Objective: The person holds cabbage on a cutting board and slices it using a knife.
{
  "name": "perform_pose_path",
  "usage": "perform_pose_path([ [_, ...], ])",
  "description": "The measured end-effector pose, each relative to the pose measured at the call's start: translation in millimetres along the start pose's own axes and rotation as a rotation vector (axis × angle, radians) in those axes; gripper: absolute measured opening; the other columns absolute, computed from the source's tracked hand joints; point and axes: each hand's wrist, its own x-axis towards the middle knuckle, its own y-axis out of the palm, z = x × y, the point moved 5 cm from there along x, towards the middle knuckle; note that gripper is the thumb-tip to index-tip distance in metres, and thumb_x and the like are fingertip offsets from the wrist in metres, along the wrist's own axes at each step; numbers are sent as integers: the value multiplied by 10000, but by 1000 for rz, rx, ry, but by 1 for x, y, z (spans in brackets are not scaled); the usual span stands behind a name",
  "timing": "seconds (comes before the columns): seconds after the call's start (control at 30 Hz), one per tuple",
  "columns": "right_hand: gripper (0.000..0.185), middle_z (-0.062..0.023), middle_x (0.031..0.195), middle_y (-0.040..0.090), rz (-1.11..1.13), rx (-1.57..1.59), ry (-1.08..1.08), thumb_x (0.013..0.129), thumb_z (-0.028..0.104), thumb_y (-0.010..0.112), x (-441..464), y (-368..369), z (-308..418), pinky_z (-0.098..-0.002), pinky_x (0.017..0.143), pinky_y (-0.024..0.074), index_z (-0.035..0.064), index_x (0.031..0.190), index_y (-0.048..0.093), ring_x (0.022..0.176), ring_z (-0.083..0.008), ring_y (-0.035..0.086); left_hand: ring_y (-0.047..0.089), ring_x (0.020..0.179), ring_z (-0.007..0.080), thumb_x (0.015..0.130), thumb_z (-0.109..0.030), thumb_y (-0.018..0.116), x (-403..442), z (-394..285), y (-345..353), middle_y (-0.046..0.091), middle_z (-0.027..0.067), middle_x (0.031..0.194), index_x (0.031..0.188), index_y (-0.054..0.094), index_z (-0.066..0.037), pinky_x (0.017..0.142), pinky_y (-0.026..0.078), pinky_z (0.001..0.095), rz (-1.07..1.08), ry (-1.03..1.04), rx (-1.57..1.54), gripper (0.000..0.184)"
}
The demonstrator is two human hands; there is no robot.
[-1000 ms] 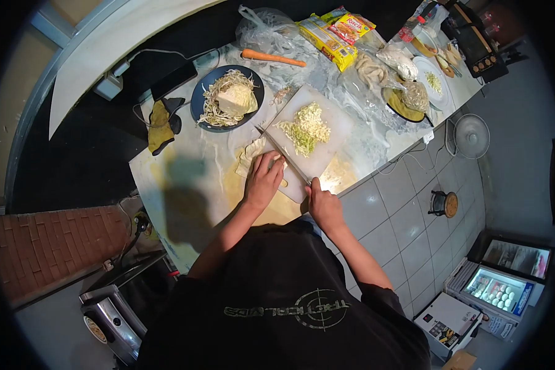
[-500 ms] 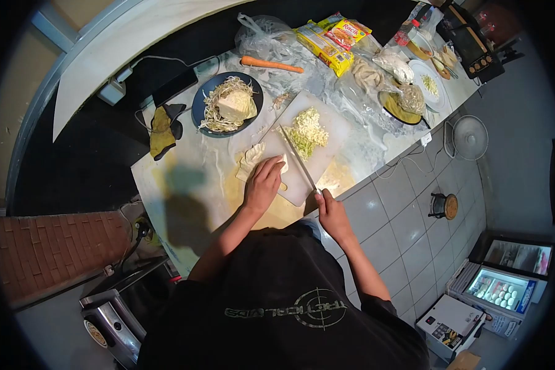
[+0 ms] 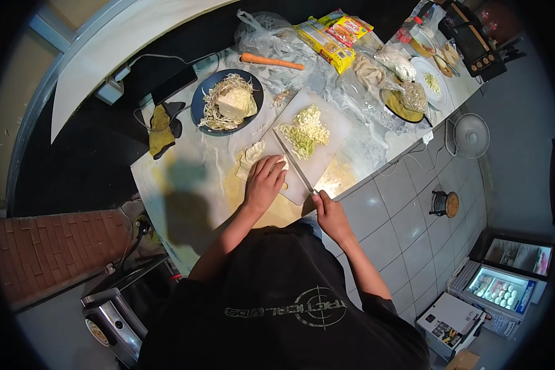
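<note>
My right hand (image 3: 332, 213) is closed round the handle of a long knife (image 3: 295, 162), whose blade lies over the white cutting board (image 3: 336, 123). Chopped cabbage (image 3: 308, 131) is heaped just right of the blade. My left hand (image 3: 264, 183) presses with bent fingers on a pale piece of cabbage (image 3: 282, 161) at the board's left edge; the fingers partly cover it. Loose cabbage leaves (image 3: 251, 157) lie beside that hand on the table. Behind them, a dark blue plate (image 3: 198, 115) bears bean sprouts (image 3: 214, 116) and a cabbage chunk (image 3: 235, 103).
A carrot (image 3: 271, 61), a clear plastic bag (image 3: 262, 32) and yellow packets (image 3: 328, 48) lie at the back. Bagged food (image 3: 396, 65) and a white plate (image 3: 439, 102) are at the right. A yellow-black cloth (image 3: 161, 137) and phone (image 3: 174, 84) are at the left.
The knife first swung right over the chopped cabbage, then came back left to the edge of the heap. My left hand has stayed nearly in place on the cabbage piece.
</note>
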Motion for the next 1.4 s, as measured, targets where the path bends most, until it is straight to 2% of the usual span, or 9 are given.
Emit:
perform_pose_path([
  [0.17,337,-301,682,611,-1,-41,-18,1071,325,449,3,4,-2,-589,617,472,-3,1049,521,688,-522,611,602,1155,283,860,-85,705,0,0,-1,653,84,1214,1077,683,-41,990,469,409,-4,5,-4,222],
  [0.33,314,-291,688,645,11,-257,20,1073,339,421,6,14,2,-597,601,511,28,1083,466,672,-512,644,606,1145,289,854,-64,704,0,-2,-1,656,89,1211,1076,681,-38,988,471,412,-18,23,-1,225],
  [0.53,304,-288,684,648,-8,-303,16,1070,326,434,17,11,11,-587,583,516,25,1064,470,659,-502,651,603,1144,293,855,-56,698,1,-2,-1,651,93,1214,1070,681,-35,984,474,414,-9,18,-5,217],
  [0.77,304,-280,653,631,-56,-290,20,1067,321,450,16,0,2,-581,557,505,19,1041,474,636,-491,642,599,1149,290,859,-65,698,0,-1,0,643,91,1222,1075,680,-39,980,474,415,4,16,5,219],
  [0.83,326,-300,673,603,-54,-175,23,1075,329,442,14,-3,1,-594,593,462,13,1012,486,676,-531,598,599,1149,290,859,-69,700,0,-1,0,642,89,1219,1076,681,-39,979,474,415,4,17,12,220],
  [0.93,342,-312,687,592,-7,-108,30,1074,327,449,9,-8,9,-591,621,454,-2,995,499,708,-537,592,599,1150,291,862,-71,699,0,0,1,644,90,1223,1076,683,-39,979,474,415,5,13,7,217],
  [1.03,318,-291,649,600,-12,-104,-26,1070,316,452,8,-3,5,-598,584,467,9,997,488,649,-524,597,600,1146,291,865,-69,695,1,-1,0,643,93,1241,1081,683,-32,980,472,412,8,20,7,220],
  [1.4,329,-297,662,602,20,-97,-21,1073,323,445,7,-4,8,-602,598,470,6,1000,491,664,-524,602,606,1132,285,872,-71,687,1,-1,1,664,85,1234,1092,680,-22,974,470,410,8,21,-9,226],
])
